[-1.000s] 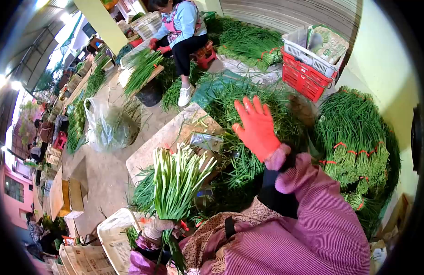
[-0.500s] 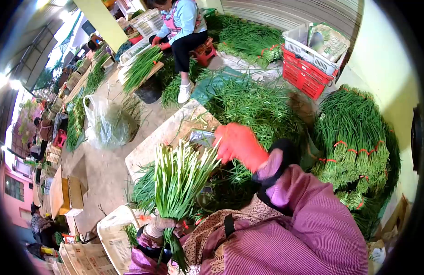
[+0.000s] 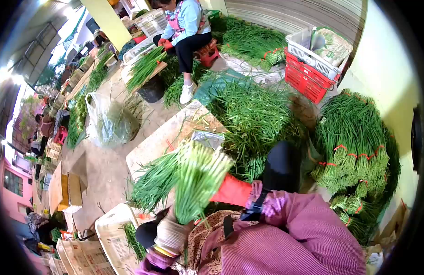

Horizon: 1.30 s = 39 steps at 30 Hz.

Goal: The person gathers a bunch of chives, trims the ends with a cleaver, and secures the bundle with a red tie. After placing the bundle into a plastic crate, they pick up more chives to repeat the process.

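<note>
A bunch of garlic chives (image 3: 200,183), pale stem ends up and green leaves down, stands in front of me, blurred by motion. At its lower left my left hand (image 3: 171,236), in a greyish glove, is closed on it, fingers mostly hidden by leaves. My right hand (image 3: 229,190), in a red glove, reaches behind the bunch from the right; its fingers are out of sight. More loose chives (image 3: 154,181) lie on the board (image 3: 150,146) just beyond and to the left.
Loose greens (image 3: 253,119) are heaped ahead; tied bunches (image 3: 354,142) are stacked at right near red and white crates (image 3: 308,75). A pale crate (image 3: 113,231) stands at lower left, a plastic bag (image 3: 108,121) farther off. A seated co-worker (image 3: 186,32) handles greens beyond.
My right hand has come down and toward me, from above the stem ends to behind the bunch. The bunch has shifted right and tilted that way.
</note>
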Tool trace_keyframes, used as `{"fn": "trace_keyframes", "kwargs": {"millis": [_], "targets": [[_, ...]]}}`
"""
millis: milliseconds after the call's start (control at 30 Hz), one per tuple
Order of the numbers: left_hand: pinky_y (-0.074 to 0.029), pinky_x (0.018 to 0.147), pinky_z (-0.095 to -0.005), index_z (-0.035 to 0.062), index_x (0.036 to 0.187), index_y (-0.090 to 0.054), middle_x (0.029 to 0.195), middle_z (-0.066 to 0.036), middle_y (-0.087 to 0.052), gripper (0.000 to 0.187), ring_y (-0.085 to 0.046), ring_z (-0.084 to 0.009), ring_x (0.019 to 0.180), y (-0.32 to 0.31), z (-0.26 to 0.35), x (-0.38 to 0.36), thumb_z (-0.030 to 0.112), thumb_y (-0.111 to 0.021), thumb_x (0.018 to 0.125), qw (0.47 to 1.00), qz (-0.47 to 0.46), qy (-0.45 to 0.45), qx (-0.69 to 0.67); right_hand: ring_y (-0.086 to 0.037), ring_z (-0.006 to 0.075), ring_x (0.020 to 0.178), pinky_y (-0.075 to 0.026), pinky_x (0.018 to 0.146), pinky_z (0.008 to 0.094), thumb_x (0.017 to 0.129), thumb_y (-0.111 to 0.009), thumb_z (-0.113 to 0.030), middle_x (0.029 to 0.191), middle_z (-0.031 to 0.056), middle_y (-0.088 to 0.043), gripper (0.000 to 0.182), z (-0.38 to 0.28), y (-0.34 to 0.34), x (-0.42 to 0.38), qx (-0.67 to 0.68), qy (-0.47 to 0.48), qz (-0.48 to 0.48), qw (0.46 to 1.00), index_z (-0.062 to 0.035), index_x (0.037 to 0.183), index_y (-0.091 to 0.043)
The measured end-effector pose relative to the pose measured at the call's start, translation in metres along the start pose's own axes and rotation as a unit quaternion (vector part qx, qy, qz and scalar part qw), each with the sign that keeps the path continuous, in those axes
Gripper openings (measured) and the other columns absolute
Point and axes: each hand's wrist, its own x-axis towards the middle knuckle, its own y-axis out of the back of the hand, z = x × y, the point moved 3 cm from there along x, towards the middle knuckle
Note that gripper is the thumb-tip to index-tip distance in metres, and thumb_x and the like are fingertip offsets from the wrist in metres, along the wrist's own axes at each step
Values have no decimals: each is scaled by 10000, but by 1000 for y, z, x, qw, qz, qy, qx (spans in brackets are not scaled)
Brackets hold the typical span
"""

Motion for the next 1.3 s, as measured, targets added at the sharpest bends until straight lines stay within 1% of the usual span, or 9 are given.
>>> {"fn": "trace_keyframes", "kwargs": {"millis": [200,367,500,633,867,967,1100,1167,1300], "targets": [[-544,752,-458,69,1533,-101,1106,-256,-600,1188,-656,-407,885,-48,50,-43,420,-831,665,974,-15,87,208,-566,219,1108,-435,980,415,950,-526,-537,1260,114,-587,579,27,-9,-13,11,5,-19,1000,-80,1305,-520],[-527,847,-423,60,1436,-402,1151,-187,-580,1114,-626,-352,1003,-29,33,-52,547,-886,558,957,-125,17,262,-576,205,1015,-452,912,388,960,-522,-511,1192,95,-607,525,35,-6,-19,4,-8,-8,1000,-83,1262,-553],[-481,959,-394,-8,1399,-393,1298,-204,-510,1054,-583,-298,1103,-2,21,-25,417,-913,586,999,31,13,1,-585,194,941,-467,858,366,968,-519,-490,1138,80,-623,485,23,-1,-20,-10,-11,3,1000,-86,1228,-580],[-407,1028,-344,18,1418,-411,1290,-71,-558,825,-523,-178,1177,-63,6,-3,340,-805,769,853,-231,91,-459,-593,183,866,-481,804,344,975,-516,-470,1084,66,-639,449,20,2,-25,-22,-21,14,999,-88,1193,-607],[-487,923,-309,42,1264,-589,1143,-27,-658,467,-616,-155,1017,-98,-2,-13,222,-721,854,851,-190,147,-466,-608,164,736,-506,710,306,989,-510,-433,989,40,-666,397,-41,54,-15,-164,-64,139,974,-92,1133,-653],[-512,921,-337,41,1285,-575,1183,-55,-648,454,-623,-187,1034,-102,-10,-15,122,-720,862,896,-148,203,-366,-636,165,961,-461,950,329,956,-571,-382,960,47,-695,353,-124,31,-23,-558,310,227,736,-41,954,-663],[-526,904,-326,30,1246,-607,1151,-58,-670,344,-642,-177,995,-110,-8,-20,80,-653,909,818,-121,256,-500,-486,379,1290,-268,1144,496,893,-613,-510,1154,128,-676,474,-105,-59,-47,-882,305,66,354,-49,824,-698],[-516,907,-313,31,1242,-611,1141,-54,-671,360,-636,-166,994,-107,0,-21,111,-683,898,798,-133,266,-524,-255,434,1430,-86,1169,585,838,-559,-658,1306,177,-589,628,-71,-43,-45,-915,237,9,327,-50,802,-714],[-487,922,-307,29,1254,-602,1165,-46,-652,447,-606,-150,1030,-107,-4,-28,261,-726,893,842,-79,223,-485,-308,401,1415,-172,1164,574,811,-692,-417,1297,110,-603,320,-50,-17,-39,-926,172,26,335,-98,843,-696]]}}
